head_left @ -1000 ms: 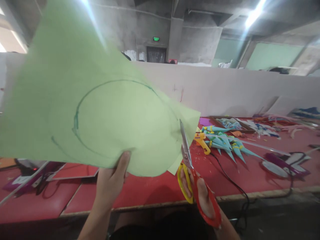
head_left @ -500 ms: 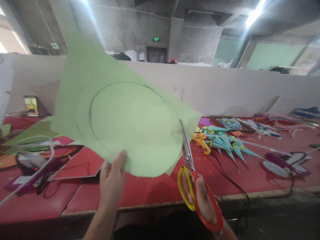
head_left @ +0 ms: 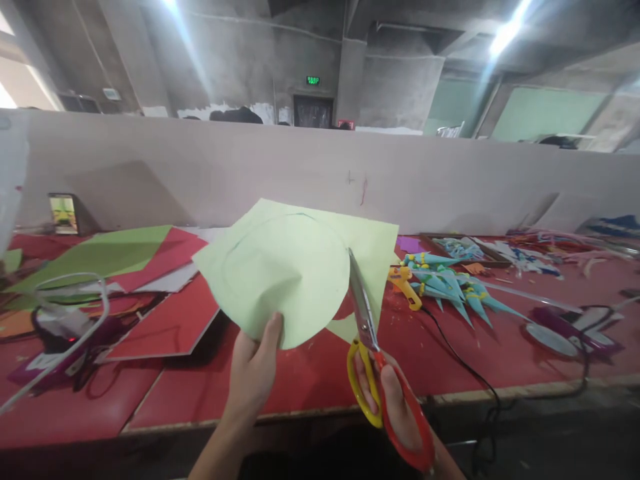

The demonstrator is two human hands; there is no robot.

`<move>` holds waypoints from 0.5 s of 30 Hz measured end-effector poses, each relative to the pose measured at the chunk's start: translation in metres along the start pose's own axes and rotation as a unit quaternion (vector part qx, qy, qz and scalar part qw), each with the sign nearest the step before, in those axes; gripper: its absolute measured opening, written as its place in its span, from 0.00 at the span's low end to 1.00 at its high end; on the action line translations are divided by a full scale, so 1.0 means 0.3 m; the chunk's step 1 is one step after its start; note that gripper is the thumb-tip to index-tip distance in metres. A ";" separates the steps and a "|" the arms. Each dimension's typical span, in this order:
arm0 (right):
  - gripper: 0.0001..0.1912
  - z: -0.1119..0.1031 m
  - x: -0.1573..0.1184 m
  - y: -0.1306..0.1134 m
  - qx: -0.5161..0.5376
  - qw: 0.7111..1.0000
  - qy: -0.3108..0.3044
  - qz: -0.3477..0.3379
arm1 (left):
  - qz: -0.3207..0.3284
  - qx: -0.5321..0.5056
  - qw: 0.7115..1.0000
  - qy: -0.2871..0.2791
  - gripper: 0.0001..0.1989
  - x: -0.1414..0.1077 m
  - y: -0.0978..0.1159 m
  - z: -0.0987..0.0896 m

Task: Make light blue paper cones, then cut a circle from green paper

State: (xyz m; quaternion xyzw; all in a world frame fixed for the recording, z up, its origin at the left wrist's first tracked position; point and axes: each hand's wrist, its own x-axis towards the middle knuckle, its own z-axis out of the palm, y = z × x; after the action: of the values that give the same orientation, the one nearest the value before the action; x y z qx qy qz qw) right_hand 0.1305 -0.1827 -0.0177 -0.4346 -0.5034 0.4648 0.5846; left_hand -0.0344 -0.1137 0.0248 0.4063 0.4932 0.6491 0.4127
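Note:
My left hand [head_left: 256,363] pinches the lower edge of a light green paper sheet [head_left: 285,280], thumb on the near face. A round outline is drawn on the sheet, and its lower right edge is cut into a smooth curve. My right hand [head_left: 395,393] is closed through the handles of scissors [head_left: 364,313] with one yellow and one red loop. The blades point up and away, at the cut along the sheet's right side. A strip of waste paper hangs right of and below the blades, still joined to the sheet at the top.
A yellow glue gun [head_left: 406,287] lies on the red table [head_left: 200,400] beside light blue paper cones [head_left: 453,287]. Coloured sheets [head_left: 165,320] and a power strip [head_left: 65,343] are at left. A phone [head_left: 63,213] leans on the white partition [head_left: 440,183].
The green sheet has tilted down and away, its top edge now lower. My left hand has moved right with it. The scissors have shifted slightly left and down.

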 end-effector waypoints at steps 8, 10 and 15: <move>0.30 -0.022 -0.008 0.009 0.002 0.998 -0.058 -0.037 | 0.222 0.126 0.967 0.003 0.08 -0.038 0.073 -0.014; 0.31 -0.030 0.003 0.016 -0.020 0.996 -0.062 -0.064 | 0.227 0.134 0.965 0.001 0.11 -0.046 0.086 -0.013; 0.28 -0.044 0.015 0.022 -0.067 0.987 -0.085 -0.118 | 0.215 0.119 0.969 0.011 0.15 -0.046 0.076 -0.021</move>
State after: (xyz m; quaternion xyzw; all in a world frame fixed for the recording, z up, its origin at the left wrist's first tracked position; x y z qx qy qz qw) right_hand 0.1430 -0.1776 -0.0249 -0.3693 -0.6290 0.3928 0.5600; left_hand -0.0387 -0.1324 0.0444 0.5416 0.4721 0.6642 0.2065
